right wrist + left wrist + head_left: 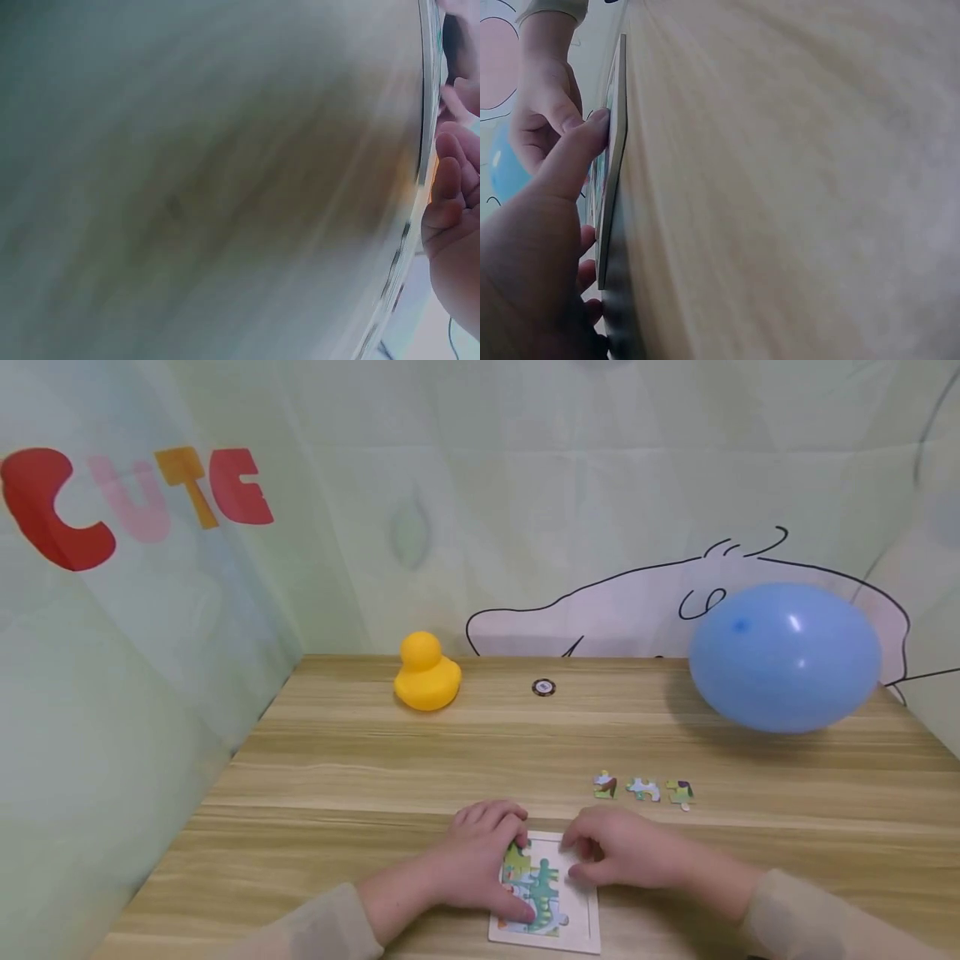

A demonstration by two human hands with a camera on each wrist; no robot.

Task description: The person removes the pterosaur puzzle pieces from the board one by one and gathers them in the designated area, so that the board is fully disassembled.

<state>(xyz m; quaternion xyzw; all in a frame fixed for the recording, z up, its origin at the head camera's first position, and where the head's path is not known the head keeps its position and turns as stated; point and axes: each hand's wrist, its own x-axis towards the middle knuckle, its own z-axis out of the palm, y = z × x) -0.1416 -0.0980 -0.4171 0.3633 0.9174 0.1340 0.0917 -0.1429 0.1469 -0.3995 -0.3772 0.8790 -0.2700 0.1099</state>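
Observation:
A white-framed jigsaw puzzle board (581, 927) lies at the table's front, with fitted green and blue pieces (542, 885) filling its left and middle. My left hand (483, 858) rests over its left side: the thumb (594, 129) presses on the puzzle, while the other fingers reach along the upper left. Over the board's right edge hovers my right hand (633, 847), its index finger and thumb apart with no piece visible between them. The right wrist view shows its other fingers (448, 180) loosely curled. Three loose jigsaw pieces (643, 789) lie in a row beyond it.
A yellow rubber duck (427, 675) sits at the back left of the wooden table (337, 768). To its right is a poker chip (543, 687). A large blue balloon (787, 660) stands at the back right, before a printed curtain (450, 485).

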